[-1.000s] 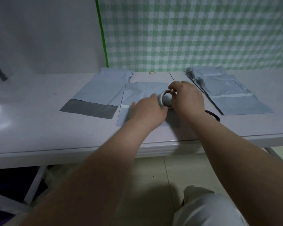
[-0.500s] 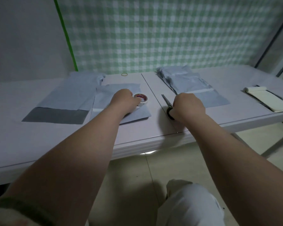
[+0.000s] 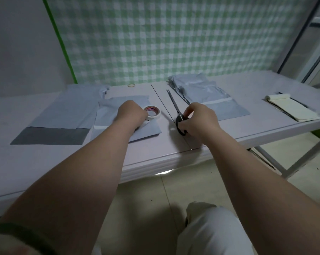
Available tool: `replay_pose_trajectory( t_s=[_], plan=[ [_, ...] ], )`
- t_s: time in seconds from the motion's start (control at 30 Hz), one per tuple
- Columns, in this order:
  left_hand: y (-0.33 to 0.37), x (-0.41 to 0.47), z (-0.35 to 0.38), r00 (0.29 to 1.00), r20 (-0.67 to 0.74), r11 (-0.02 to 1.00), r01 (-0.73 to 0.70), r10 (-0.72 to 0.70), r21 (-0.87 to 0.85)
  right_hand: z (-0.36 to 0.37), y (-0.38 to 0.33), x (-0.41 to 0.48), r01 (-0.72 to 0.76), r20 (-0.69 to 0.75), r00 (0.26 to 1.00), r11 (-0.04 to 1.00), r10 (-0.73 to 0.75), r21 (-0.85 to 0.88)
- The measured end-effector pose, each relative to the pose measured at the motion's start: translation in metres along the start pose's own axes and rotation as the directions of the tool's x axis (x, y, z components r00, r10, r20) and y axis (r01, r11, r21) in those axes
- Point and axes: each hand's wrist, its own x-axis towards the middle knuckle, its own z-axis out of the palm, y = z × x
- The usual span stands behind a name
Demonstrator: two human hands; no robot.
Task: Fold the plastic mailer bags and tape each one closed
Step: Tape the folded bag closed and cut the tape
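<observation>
Pinning the folded mailer bag (image 3: 118, 107) flat near the middle of the counter (image 3: 45, 162), not far from its front edge, the left hand (image 3: 130, 115) curls its grip against the tape roll (image 3: 152, 112) sitting on the bag, likely so fold and tape cannot shift. The right hand (image 3: 197, 119) closes its grip round the black handles of the scissors (image 3: 174, 105), blades pointing to the back edge, presumably to cut a strip. More bags (image 3: 207, 96) wait back right.

Notepad (image 3: 291, 107), rubber band (image 3: 131, 85) on table (image 3: 45, 162)
</observation>
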Motion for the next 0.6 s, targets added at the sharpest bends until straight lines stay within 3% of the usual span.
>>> replay_pose_trajectory(
  t_s=[0.13,0.23,0.4,0.5,0.6],
  plan=[
    [0.001,0.002,0.004,1.000,0.004,0.998,0.021,-0.021,-0.061,0.006,0.005,-0.009,-0.090,0.104,0.993,0.917,0.053,0.389],
    [0.008,0.000,0.003,0.998,0.048,0.996,0.040,-0.036,-0.079,0.009,0.004,-0.017,-0.240,0.281,0.957,0.749,0.075,0.617],
    [0.016,0.000,0.002,0.994,0.054,0.993,0.102,-0.099,-0.060,0.005,-0.001,-0.026,-0.512,0.564,0.823,0.503,0.058,0.696],
    [0.020,0.000,0.004,0.995,0.015,0.992,0.101,-0.100,-0.075,0.003,-0.002,-0.032,-0.588,0.633,0.774,0.409,0.032,0.698],
    [0.024,-0.002,0.005,0.997,0.001,0.997,0.080,-0.080,0.015,0.004,-0.002,-0.036,-0.634,0.670,0.743,0.331,0.008,0.699]
  ],
)
